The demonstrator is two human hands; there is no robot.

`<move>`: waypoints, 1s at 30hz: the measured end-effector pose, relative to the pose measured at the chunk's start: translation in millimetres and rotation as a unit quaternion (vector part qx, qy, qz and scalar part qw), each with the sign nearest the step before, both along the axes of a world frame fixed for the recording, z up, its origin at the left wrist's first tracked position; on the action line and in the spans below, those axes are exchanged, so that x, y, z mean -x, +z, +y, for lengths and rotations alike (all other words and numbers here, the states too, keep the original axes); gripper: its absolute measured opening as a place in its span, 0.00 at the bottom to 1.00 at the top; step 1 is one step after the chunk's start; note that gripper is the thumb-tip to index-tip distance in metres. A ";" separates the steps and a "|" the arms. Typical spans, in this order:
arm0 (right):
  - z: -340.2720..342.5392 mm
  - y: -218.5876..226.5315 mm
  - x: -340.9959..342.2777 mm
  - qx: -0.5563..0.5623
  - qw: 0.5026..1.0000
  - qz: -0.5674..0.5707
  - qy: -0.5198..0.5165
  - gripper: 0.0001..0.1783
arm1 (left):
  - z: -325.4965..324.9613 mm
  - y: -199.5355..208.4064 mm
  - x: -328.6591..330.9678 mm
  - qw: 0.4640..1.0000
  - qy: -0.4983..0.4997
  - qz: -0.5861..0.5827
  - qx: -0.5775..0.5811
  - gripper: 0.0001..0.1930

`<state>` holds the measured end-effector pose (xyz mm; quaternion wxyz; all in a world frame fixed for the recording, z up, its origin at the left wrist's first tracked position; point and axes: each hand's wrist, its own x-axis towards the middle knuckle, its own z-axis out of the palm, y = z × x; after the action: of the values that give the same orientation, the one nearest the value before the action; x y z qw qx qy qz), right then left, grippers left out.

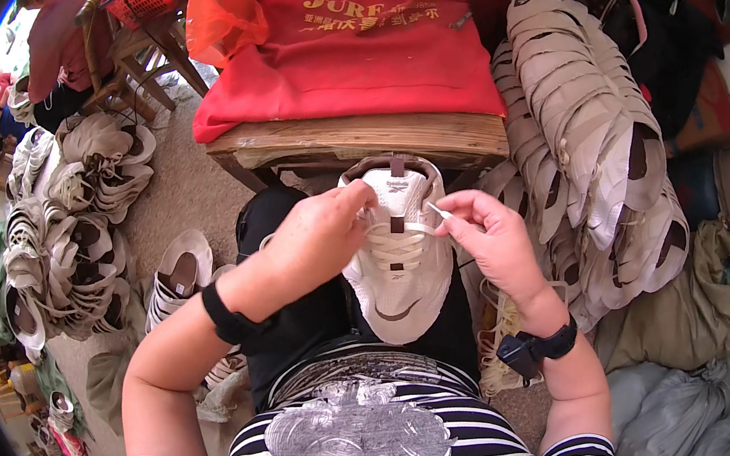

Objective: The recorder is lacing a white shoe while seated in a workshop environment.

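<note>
A cream shoe upper (394,301) rests over my lap, its toe toward me and its brown-lined collar at the front edge of the wooden seat. A pale shoelace (394,249) crosses its tongue in several rows. At the upper's right edge, my right hand (495,238) pinches a white end of the lace between thumb and forefinger. My left hand (328,228) is closed at the left eyelet edge, where a bit of lace shows by the fingertips. Its palm side is hidden. Both wrists wear black bands.
Ahead stands a wooden seat (369,127) covered with a red cloth (360,52). Stacked shoe uppers (582,118) rise at the right, above cloth sacks (697,299). More uppers (75,227) pile on the floor at left. Another person (68,32) sits at the far left.
</note>
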<state>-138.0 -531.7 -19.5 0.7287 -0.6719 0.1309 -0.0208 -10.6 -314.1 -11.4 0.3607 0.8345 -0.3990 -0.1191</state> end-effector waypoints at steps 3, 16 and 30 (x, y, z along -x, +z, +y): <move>7.6 -7.7 3.4 0.126 0.991 -0.017 -0.034 0.05 | 10.3 11.7 -21.2 0.992 -0.122 0.004 -0.015 0.12; 23.8 27.1 -27.4 0.718 0.651 -0.227 0.094 0.04 | 3.4 2.8 -56.5 0.963 -0.266 -0.033 -0.034 0.08; -23.5 60.5 -67.8 0.537 0.748 -0.140 0.364 0.14 | -26.3 44.6 -14.2 0.909 -0.039 0.309 0.276 0.09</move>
<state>-70.2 -555.2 41.0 0.2104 -0.9386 -0.2597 0.0855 3.6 -340.4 33.2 0.6771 0.6070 -0.3163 -0.2703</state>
